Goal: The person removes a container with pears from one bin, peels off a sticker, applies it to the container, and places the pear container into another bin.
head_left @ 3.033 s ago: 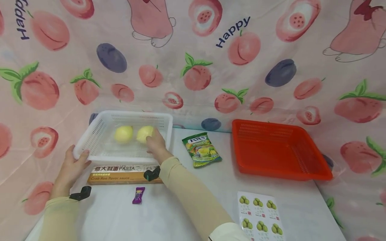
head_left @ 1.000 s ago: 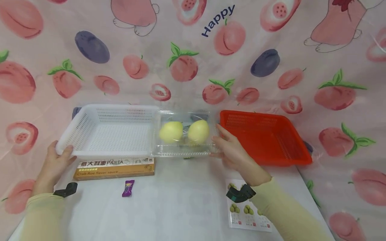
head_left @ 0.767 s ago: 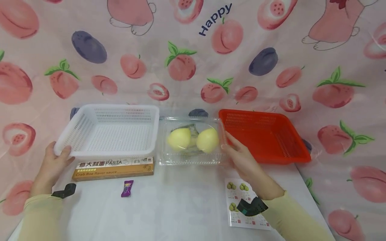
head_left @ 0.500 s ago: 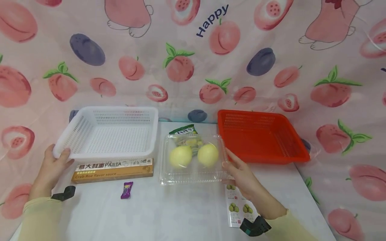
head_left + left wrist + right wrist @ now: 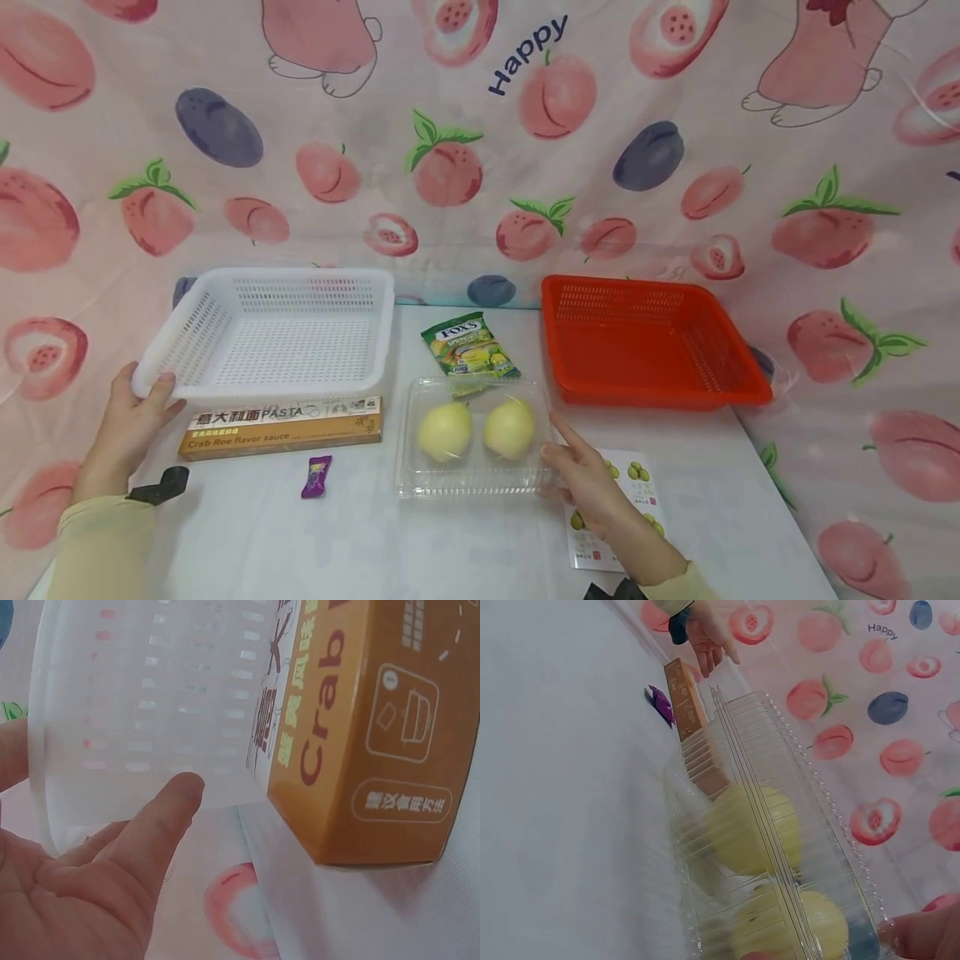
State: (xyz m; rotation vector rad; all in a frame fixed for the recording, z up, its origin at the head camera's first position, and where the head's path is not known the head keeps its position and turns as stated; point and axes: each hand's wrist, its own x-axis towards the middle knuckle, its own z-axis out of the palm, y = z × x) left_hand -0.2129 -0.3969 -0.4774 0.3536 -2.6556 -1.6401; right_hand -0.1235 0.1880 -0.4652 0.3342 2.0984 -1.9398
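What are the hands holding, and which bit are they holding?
The right hand holds the clear box of yellow fruits by its right end; the left hand holds the white basket by its near left corner.

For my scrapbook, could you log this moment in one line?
left hand: grips white basket; right hand: holds clear container; inside: two yellow fruits

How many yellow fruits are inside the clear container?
2. In the head view, the left fruit and the right fruit lie side by side in the clear container, the latter nearer the right hand. None seems hidden.
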